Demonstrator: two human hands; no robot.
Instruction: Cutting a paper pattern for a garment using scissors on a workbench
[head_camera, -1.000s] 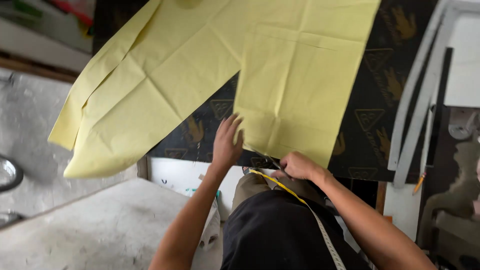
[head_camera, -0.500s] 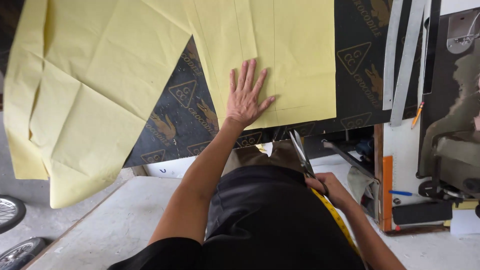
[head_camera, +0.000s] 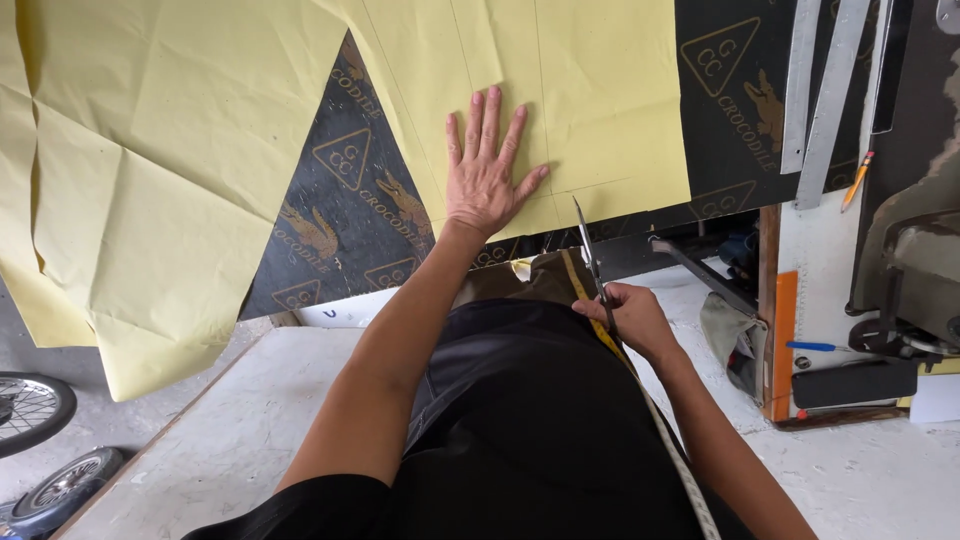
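Observation:
A large creased sheet of pale yellow paper (head_camera: 180, 170) lies over a black printed table cover (head_camera: 340, 220), with thin pencil lines drawn on its right part. My left hand (head_camera: 487, 172) lies flat with spread fingers on the paper near its lower edge. My right hand (head_camera: 625, 315) grips a pair of scissors (head_camera: 592, 258), whose blades point up at the paper's bottom edge just right of my left hand. A yellow tape measure (head_camera: 640, 390) hangs from my neck down past my right wrist.
Long metal rulers (head_camera: 825, 90) and a pencil (head_camera: 856, 180) lie at the right of the table. A blue pen (head_camera: 815, 347), an orange strip (head_camera: 785, 335) and a dark machine (head_camera: 915, 270) sit at the far right. Bicycle wheels (head_camera: 40, 440) stand on the floor at the lower left.
My left hand stays flat on the yellow paper. My right hand has brought the scissors up to the paper's bottom edge. The view has shifted slightly.

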